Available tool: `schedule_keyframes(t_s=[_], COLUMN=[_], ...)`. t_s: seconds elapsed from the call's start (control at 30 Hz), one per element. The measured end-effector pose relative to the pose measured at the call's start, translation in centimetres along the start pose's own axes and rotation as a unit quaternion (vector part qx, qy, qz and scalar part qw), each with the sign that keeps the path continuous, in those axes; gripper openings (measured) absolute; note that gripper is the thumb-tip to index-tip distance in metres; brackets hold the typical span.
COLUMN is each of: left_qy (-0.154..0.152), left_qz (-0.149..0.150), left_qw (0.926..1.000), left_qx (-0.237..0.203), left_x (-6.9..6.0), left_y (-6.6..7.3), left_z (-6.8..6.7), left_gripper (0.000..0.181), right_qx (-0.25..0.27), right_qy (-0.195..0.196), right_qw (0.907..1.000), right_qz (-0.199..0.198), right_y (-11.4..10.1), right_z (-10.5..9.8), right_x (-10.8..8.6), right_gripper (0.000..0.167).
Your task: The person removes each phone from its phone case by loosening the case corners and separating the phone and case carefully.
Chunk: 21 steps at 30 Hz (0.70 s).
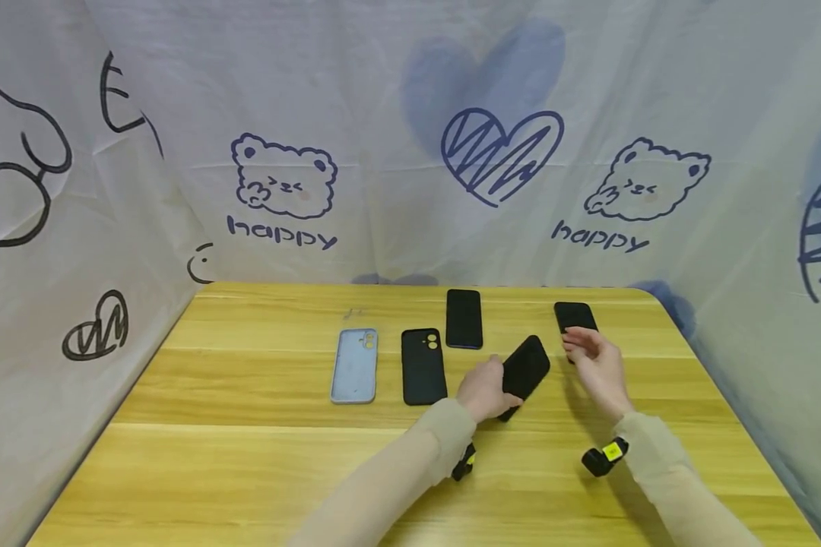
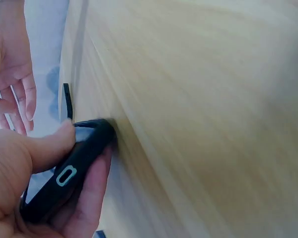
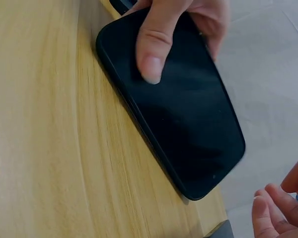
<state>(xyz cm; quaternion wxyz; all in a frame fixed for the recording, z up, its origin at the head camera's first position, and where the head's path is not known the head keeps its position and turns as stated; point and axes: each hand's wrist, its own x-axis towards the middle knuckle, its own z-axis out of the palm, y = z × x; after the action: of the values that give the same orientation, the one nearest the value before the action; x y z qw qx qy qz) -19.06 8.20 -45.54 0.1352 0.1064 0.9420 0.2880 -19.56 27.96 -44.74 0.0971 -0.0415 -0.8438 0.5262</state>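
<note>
My left hand [image 1: 482, 387] grips a smartphone in a black case [image 1: 525, 370], tilted above the table. In the left wrist view the thumb and fingers pinch the end of the cased phone [image 2: 64, 173] that has the port cutout. The right wrist view shows the thumb lying across its dark screen [image 3: 184, 119]. My right hand [image 1: 598, 372] hovers to the right, holding nothing, its fingers loosely bent. Behind that hand, partly hidden, a dark phone [image 1: 576, 312] lies on the table. Whether the fingertips touch it, I cannot tell.
A light blue phone case [image 1: 353, 368] and a black phone case [image 1: 423, 372] lie left of my hands on the wooden table [image 1: 246, 456]. Another dark phone [image 1: 464, 319] lies behind them. Printed cloth [image 1: 383, 152] hangs at the back and sides.
</note>
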Motion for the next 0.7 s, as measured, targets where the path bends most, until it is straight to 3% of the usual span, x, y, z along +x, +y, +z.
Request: schedule_keyframes(t_s=[0.13,0.2,0.33,0.4,0.47,0.53,0.6,0.7], left_qy=[0.0,-0.01,-0.037,-0.053,-0.075,-0.095,-0.107,-0.109], left_qz=[0.036,0.043,0.051,0.056,0.061,0.057,0.048,0.034], left_qw=[0.9993,0.999,0.9954,0.9896,0.9789,0.9633,0.9469,0.9295], left_qx=[0.008,-0.011,-0.072,-0.122,-0.18,-0.245,-0.299,-0.351], left_x=[-0.3,-0.5,-0.9,-1.1,-1.3,-1.7,-2.2,-2.8], left_y=[-0.5,-1.0,-2.0,-2.6,-3.3,-3.9,-4.4,-5.1], left_z=[-0.5,-0.9,-1.6,-1.9,-2.2,-2.5,-2.8,-3.2], left_gripper=[0.054,0.048,0.043,0.039,0.03,0.024,0.027,0.035], right_qx=[0.013,0.023,0.054,0.069,0.078,0.082,0.085,0.095], right_qy=[0.026,0.033,0.045,0.05,0.053,0.053,0.049,0.037], right_qw=[0.9995,0.9991,0.9974,0.9962,0.9954,0.9951,0.9951,0.9948], right_qz=[-0.012,-0.015,-0.015,-0.014,-0.014,-0.012,-0.011,-0.011], right_y=[0.0,0.0,-0.2,-0.4,-0.7,-1.1,-1.4,-1.8], right_z=[0.2,0.4,0.5,0.5,0.6,0.6,0.7,1.0], right_x=[0.0,-0.1,-0.1,-0.1,-0.1,-0.2,-0.3,-0.5], right_gripper=[0.035,0.034,0.033,0.031,0.03,0.03,0.03,0.03])
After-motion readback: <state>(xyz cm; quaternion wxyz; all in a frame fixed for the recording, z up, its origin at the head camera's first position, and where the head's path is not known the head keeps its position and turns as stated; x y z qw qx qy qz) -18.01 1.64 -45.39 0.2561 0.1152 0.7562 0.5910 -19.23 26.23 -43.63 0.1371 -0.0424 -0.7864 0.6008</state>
